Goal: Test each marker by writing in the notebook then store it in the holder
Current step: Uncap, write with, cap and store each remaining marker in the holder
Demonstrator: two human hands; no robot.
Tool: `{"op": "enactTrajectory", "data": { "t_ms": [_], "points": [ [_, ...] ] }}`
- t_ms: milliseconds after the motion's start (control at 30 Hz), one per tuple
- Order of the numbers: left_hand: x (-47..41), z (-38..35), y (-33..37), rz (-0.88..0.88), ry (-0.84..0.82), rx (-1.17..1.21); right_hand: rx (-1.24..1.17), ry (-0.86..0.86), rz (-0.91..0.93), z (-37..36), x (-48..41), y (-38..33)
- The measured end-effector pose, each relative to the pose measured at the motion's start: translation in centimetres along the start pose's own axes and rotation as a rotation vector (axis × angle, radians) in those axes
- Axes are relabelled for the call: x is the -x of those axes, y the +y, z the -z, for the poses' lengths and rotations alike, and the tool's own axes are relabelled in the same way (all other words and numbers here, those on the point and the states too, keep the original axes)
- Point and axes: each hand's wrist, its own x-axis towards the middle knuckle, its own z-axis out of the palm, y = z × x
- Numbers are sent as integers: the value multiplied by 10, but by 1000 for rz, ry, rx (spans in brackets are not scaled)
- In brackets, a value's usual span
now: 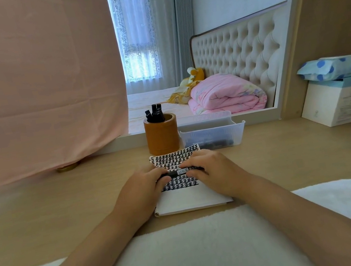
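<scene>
A pale wood-grain worktop (66, 207) runs across the view, with a white fleecy cloth (189, 257) lying over its near edge under the forearms. A large pink cloth (36, 86) hangs down at the back left, its hem reaching the worktop. Beside it a pale frame (291, 41) shows a bedroom: a tufted headboard (237, 49), a rolled pink quilt (226, 95) on the bed, and lace curtains (136, 35) at a bright window. At the far right stands a white box (337, 102) with a blue-dotted pack (336, 67) on top. Both hands are low over the middle of the worktop, forearms angled inward. The left hand (142, 188) has its fingers curled round one end of a black marker (179, 172), and the right hand (212, 168) grips the other end, so the marker lies level between them, just above the notebook (189, 197). The marker has a white label with printed characters; whether its cap is on cannot be told. The notebook lies open and flat, its upper page filled with rows of thick black marks, the lower part blank. Just behind it stands a brown cylindrical holder (161, 135) with several black markers (155, 113) upright inside. To the holder's right is a clear plastic tray (213, 136) with more dark markers lying in it.
</scene>
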Motion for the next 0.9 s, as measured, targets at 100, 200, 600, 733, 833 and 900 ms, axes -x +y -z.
{"op": "enactTrajectory", "data": {
  "t_ms": [100,200,600,733,833,900],
  "points": [
    [-1,2,1,2,5,36,15,49,55,1,-2,-1],
    [-2,3,3,-12,26,82,48,96,104,1,-3,-3],
    [-8,14,-2,-192,47,-15,1,-119,-64,3,-5,-16],
    [-3,9,-1,-124,29,-4,-48,-101,-94,3,-3,-10],
    [-4,8,2,-41,48,22,11,-97,-131,8,-7,-5],
    [-10,11,2,17,73,44,9,-66,-163,11,-12,0]
  ]
}}
